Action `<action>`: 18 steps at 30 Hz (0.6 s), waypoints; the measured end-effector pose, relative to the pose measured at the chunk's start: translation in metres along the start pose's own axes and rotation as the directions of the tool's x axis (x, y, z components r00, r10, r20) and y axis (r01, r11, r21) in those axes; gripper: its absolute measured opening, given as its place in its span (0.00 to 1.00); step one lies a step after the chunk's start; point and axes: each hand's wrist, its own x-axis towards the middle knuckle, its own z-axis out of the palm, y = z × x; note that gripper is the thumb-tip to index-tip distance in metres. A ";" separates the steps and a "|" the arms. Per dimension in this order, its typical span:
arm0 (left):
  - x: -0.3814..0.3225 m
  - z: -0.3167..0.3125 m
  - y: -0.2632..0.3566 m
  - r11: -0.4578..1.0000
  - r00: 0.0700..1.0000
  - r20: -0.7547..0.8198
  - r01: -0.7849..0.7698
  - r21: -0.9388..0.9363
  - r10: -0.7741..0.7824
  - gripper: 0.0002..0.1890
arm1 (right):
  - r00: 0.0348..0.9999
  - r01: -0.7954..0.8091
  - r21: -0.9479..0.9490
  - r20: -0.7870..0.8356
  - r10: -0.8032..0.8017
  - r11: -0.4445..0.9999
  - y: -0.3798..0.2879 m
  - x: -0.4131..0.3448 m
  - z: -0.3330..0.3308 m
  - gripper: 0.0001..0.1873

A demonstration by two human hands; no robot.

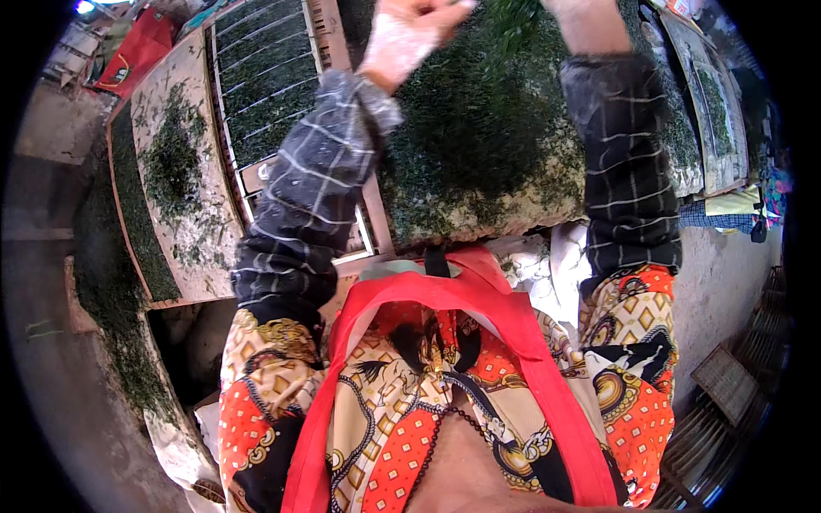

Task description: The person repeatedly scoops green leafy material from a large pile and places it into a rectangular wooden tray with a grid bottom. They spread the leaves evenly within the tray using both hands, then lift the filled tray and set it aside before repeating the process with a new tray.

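My left hand reaches out at the top of the view over a broad heap of small dark green leaves. Its fingers are bent, and the picture's edge cuts off their tips. My right hand is over the heap's far right part, mostly beyond the top edge, with only the wrist side showing. Between the hands is a blurred, brighter green leafy bunch; whether a hand grips it cannot be seen. The heap lies on a pale, rough-edged surface.
Left of the heap lies a slatted frame over more leaves. Beyond it a pale board carries a loose leaf pile. A red bag is at far left. Another framed tray stands right; a woven panel lies lower right.
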 end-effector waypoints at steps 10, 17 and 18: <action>-0.066 0.029 -0.069 0.682 0.804 0.588 -0.478 0.554 0.086 0.12 | 0.998 -0.058 -0.329 0.001 0.062 0.942 0.022 -0.052 -0.016 0.13; -0.001 -0.008 -0.023 0.937 0.904 0.391 0.030 0.347 -0.173 0.07 | 0.936 -0.323 -0.283 -0.238 0.260 0.903 0.126 -0.112 -0.044 0.16; -0.001 -0.019 -0.027 0.830 0.947 0.317 -0.139 0.540 -0.048 0.07 | 0.939 -0.344 -0.241 -0.095 0.331 0.907 0.137 -0.115 -0.051 0.15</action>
